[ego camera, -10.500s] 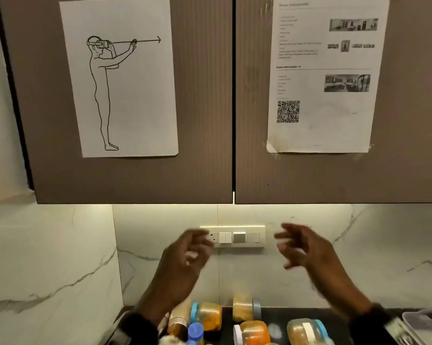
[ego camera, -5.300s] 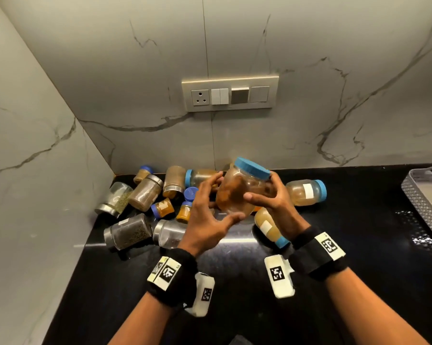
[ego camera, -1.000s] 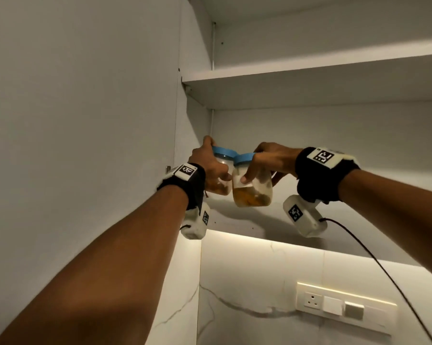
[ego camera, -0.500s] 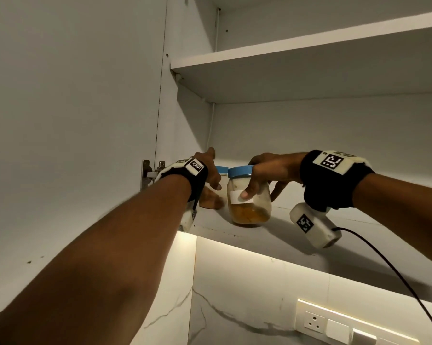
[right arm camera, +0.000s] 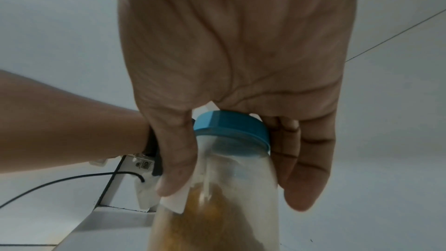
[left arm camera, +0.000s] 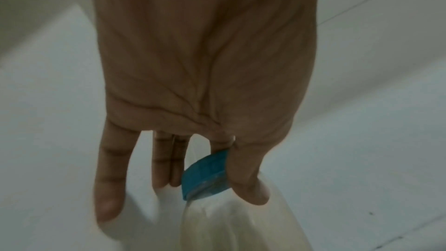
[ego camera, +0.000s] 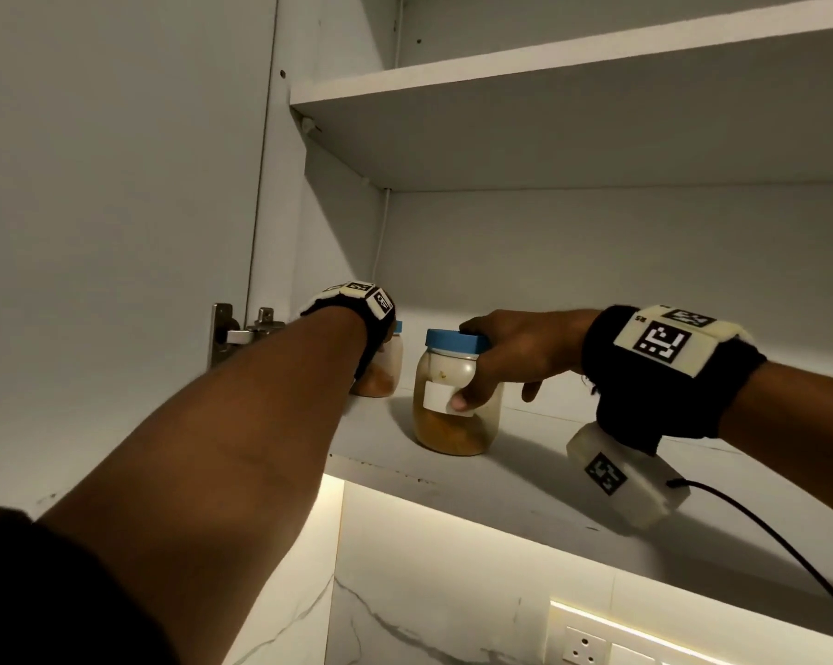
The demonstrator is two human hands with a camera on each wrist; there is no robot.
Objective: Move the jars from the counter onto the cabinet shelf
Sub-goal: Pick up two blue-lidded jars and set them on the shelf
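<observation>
White cabinet shelf (ego camera: 524, 491) is seen from below, with an upper shelf (ego camera: 572, 74) above it, lit marble wall and a socket plate (ego camera: 611, 650) beneath. Both jars stand upright on the lower shelf, near each other. The right jar (ego camera: 455, 415) is clasped by the right hand (ego camera: 515, 357) — thumb on its label, fingers behind the blue lid. The left jar (ego camera: 380, 371) is mostly hidden by the left wrist; the left hand (left arm camera: 205, 73) is seen with thumb and fingers pinching at its lid — bottom cut off there.

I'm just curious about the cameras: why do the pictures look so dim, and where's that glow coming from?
Head view: a bright strip glows under the cabinet shelf, its interior dim. Left wrist view: murky, soft, the jar blurred. Right wrist view: dim, wide-angle stretched.
</observation>
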